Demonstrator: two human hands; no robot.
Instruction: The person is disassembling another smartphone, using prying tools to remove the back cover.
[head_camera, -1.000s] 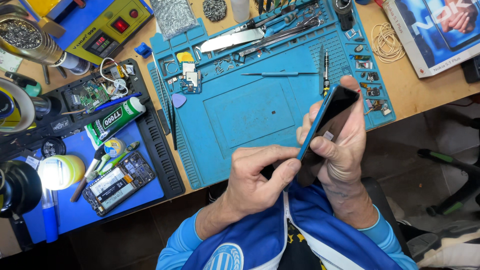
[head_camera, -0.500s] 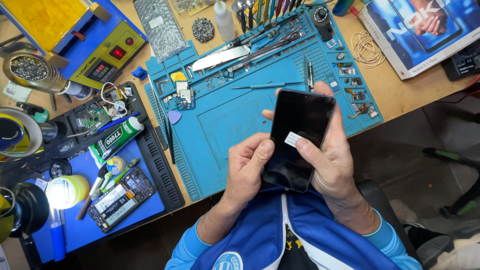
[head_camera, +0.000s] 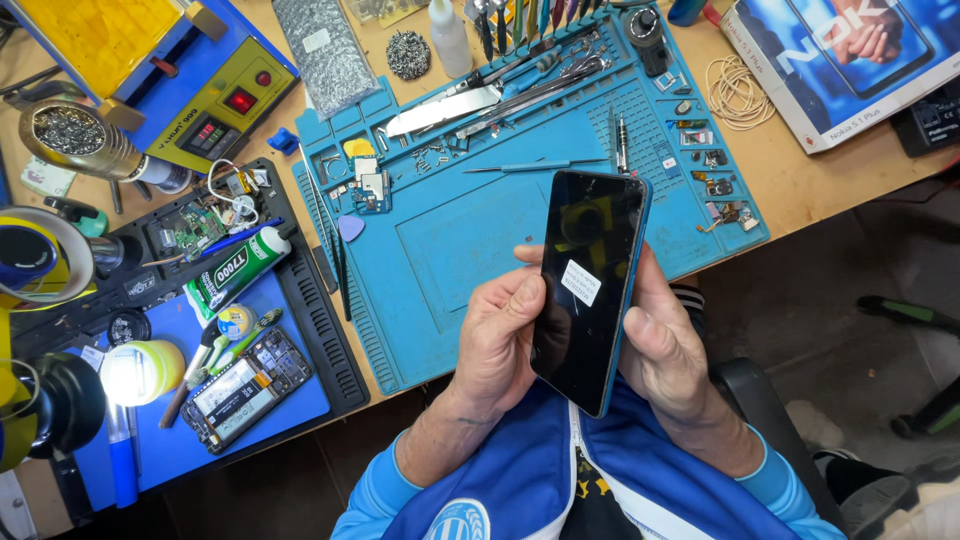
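1. Your left hand and right hand both keep a closed grip on the smartphone, the left thumb laid on the dark glass and the right thumb along the blue edge.
2. You hold the smartphone screen-up above the near edge of the blue repair mat, just in front of your chest; a small white sticker sits on the display.
3. Judging by its look, the smartphone seems closed up with the display seated; the screen is dark, so powering it and peeling the sticker appear left to do.
4. Beyond the smartphone, on the mat, lie a metal blade and a thin screwdriver; left of the mat on the tabletop are a green glue tube and an opened phone body.
5. Compared with a second ago, the smartphone has turned from edge-on to flat, glass facing you, and sits more centred between your hands.
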